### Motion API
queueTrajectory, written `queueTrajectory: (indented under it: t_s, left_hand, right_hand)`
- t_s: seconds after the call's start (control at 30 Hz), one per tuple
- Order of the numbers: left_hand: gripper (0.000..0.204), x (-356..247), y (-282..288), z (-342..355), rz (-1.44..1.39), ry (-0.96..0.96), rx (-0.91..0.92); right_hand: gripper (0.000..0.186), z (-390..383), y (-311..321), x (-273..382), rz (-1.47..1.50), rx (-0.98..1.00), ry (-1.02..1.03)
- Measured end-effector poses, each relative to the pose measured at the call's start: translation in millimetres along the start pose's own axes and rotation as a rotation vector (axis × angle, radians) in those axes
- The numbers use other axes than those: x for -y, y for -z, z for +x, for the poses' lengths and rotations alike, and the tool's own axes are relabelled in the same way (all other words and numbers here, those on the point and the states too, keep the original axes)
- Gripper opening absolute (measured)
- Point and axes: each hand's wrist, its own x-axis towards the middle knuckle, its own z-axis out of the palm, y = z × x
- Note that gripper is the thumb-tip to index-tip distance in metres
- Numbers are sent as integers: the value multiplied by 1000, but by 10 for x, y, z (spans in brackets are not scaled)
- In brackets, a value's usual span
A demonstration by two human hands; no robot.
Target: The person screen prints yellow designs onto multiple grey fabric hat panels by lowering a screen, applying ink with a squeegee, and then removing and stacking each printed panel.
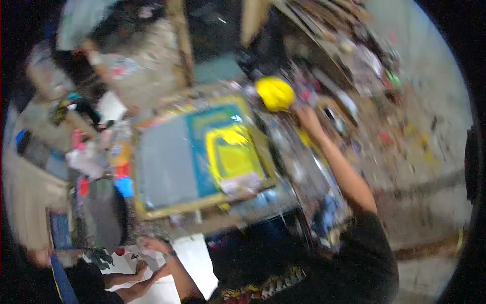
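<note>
My right arm stretches out to the far right of the work table, where my right hand (pixel 305 117) is at the lower right edge of a rounded bright yellow tub or lump (pixel 275 94). Blur smears its fingers, so their grip is unclear. Low on the left, my left hand (pixel 155 245), with a dark band at the wrist, appears to have its fingers apart beside a white sheet (pixel 195 261). Between my arms lies a wood-framed printing screen (pixel 167 162), part grey and part teal. Thick yellow ink (pixel 235 157) covers its right part, and a pale strip (pixel 241 184) crosses its near right corner.
Another person's hands (pixel 142 268) are over white sheets at the lower left. A dark rounded board (pixel 105 213) and colourful clutter (pixel 121 167) stand left of the screen. Bottles and scraps crowd the right side, with wooden planks (pixel 319 23) behind. Another person's arm (pixel 96 58) shows at upper left.
</note>
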Motion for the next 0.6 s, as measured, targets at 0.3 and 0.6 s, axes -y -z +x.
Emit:
queueTrajectory:
  t_s: [0.3, 0.6]
  left_hand:
    - [88, -1105, -140, -353, 266, 430, 106]
    - [88, -1127, -1, -370, 535, 187, 188]
  right_hand:
    - [49, 1043, 652, -588, -346, 423, -260]
    - [21, -2245, 1253, 715, -522, -115, -307]
